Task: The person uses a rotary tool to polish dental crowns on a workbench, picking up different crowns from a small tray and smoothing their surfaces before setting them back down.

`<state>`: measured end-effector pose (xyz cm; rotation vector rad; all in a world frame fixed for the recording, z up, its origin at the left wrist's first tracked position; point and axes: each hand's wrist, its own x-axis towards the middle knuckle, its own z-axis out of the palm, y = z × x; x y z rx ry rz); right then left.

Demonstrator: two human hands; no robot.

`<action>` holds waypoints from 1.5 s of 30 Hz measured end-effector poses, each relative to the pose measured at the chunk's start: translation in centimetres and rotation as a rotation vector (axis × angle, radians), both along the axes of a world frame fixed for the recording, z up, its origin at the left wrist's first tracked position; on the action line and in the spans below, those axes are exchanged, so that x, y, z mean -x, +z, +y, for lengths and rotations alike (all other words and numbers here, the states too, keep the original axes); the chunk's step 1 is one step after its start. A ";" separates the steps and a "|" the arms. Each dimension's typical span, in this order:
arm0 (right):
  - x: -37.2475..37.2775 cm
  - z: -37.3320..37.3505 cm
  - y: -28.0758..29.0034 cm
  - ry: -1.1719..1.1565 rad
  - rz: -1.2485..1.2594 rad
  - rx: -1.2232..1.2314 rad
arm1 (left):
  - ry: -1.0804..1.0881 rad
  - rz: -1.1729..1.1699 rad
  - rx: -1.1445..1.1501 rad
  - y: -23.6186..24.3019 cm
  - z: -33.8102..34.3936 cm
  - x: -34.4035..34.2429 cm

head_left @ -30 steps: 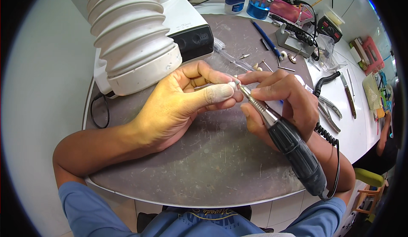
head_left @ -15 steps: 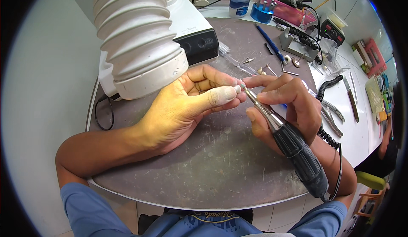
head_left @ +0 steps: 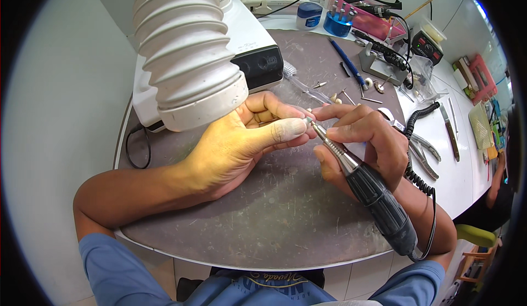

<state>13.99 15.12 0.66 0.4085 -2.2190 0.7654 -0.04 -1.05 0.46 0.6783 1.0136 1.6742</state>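
Observation:
My left hand (head_left: 233, 149) is closed in a pinch, with a small whitish piece (head_left: 308, 121) between thumb and fingertips. Pale dust coats that thumb. The piece is mostly hidden by the fingers, so its exact kind does not show. A black and silver rotary handpiece (head_left: 379, 201) lies in the grip of my right hand (head_left: 376, 141), slanting up to the left. Its narrow tip meets the small piece, and the right fingertips come close to the left ones. From the rear end of the handpiece runs a black cord (head_left: 431, 223).
A white ribbed suction hose (head_left: 184, 48) hangs just above my left hand, beside a white box-shaped unit (head_left: 258, 34). A clear-handled brush (head_left: 307, 86), small burs and a blue pen (head_left: 348, 62) lie beyond my hands. Pliers (head_left: 422, 155) and a knife (head_left: 450, 132) lie at right.
The whole view has shifted slightly. My right hand and the handpiece have moved a little to the left, while both hands keep their grips.

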 end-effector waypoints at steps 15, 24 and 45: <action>0.2 0.2 0.1 0.032 0.034 -0.017 | -0.006 0.004 0.003 0.2 0.3 0.0; 0.0 0.0 0.1 -0.009 0.002 0.004 | -0.021 -0.022 -0.009 0.0 0.1 0.0; 0.1 -0.1 0.1 -0.006 -0.009 -0.001 | -0.018 0.011 -0.016 0.3 0.1 0.1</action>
